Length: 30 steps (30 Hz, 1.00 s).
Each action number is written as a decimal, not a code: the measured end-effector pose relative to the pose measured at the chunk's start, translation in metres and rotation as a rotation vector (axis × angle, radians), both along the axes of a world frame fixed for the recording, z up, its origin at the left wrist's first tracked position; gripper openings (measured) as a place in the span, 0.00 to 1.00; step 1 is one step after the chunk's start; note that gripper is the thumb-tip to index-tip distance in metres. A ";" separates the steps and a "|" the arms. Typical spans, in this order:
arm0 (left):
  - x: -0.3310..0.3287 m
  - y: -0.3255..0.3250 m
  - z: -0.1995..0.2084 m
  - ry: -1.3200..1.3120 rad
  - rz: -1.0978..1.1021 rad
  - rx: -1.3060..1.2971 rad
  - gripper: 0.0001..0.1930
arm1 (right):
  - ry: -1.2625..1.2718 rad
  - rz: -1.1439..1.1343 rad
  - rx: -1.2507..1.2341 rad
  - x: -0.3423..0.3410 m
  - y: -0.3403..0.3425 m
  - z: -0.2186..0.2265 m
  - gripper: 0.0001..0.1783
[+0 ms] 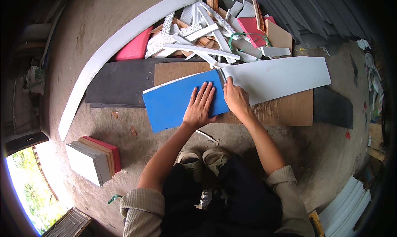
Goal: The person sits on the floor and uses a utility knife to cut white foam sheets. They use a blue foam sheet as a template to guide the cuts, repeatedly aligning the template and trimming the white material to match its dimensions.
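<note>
My left hand (200, 104) lies flat on a blue rectangular foam-like sheet (163, 106), fingers stretched out, pressing near its right end. At that sheet's right edge, my right hand (236, 97) is closed around a slim cutter knife (222, 75), mostly hidden by the fingers. Its tip points away from me. Under the blue sheet a white sheet (285, 77) reaches out to the right, and a white strip shows along the blue sheet's far edge. Both rest on a scored brown board (285, 108), which lies over a long dark mat (120, 84).
Beyond the board is a heap of white, tan and pink offcuts (202, 34) with green string. A long curved white strip (99, 53) lies at the left. Nearer left stands a stack of cut sheets (93, 160). Grey sheets (306, 13) are piled at far right.
</note>
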State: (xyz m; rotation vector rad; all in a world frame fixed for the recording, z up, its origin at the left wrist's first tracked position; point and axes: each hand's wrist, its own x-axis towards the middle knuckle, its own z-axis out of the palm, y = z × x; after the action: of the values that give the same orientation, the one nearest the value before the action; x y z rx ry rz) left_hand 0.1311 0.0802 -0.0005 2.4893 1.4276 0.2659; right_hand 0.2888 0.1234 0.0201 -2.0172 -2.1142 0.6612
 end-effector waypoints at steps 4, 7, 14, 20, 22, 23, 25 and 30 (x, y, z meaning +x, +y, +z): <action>0.001 0.001 0.000 0.004 -0.002 0.010 0.48 | -0.103 0.031 0.044 -0.007 0.007 -0.004 0.15; -0.002 0.000 -0.002 -0.008 0.001 0.018 0.48 | -0.134 0.039 0.070 -0.017 0.008 -0.006 0.14; 0.000 -0.002 -0.002 0.022 -0.002 0.038 0.50 | -0.030 0.018 -0.034 -0.021 0.019 -0.010 0.15; -0.002 -0.006 -0.007 0.024 0.023 0.034 0.50 | 0.011 -0.038 -0.188 -0.012 -0.028 -0.002 0.13; 0.001 -0.006 -0.006 0.008 0.030 0.054 0.49 | -0.011 -0.023 -0.242 0.000 -0.055 0.002 0.13; 0.002 -0.006 -0.006 0.015 0.029 0.061 0.49 | -0.019 -0.016 -0.272 0.006 -0.068 0.003 0.12; 0.003 -0.007 -0.006 0.018 0.030 0.077 0.48 | -0.014 -0.027 -0.286 0.014 -0.089 0.002 0.12; 0.005 -0.008 -0.005 0.043 0.038 0.084 0.48 | -0.023 -0.023 -0.281 0.022 -0.117 -0.006 0.12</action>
State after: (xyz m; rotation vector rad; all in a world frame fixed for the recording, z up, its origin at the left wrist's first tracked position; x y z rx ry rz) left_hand 0.1360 0.0722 -0.0055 2.5509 1.5123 0.2880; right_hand 0.3111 0.0062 0.0142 -2.1921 -2.1074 0.9847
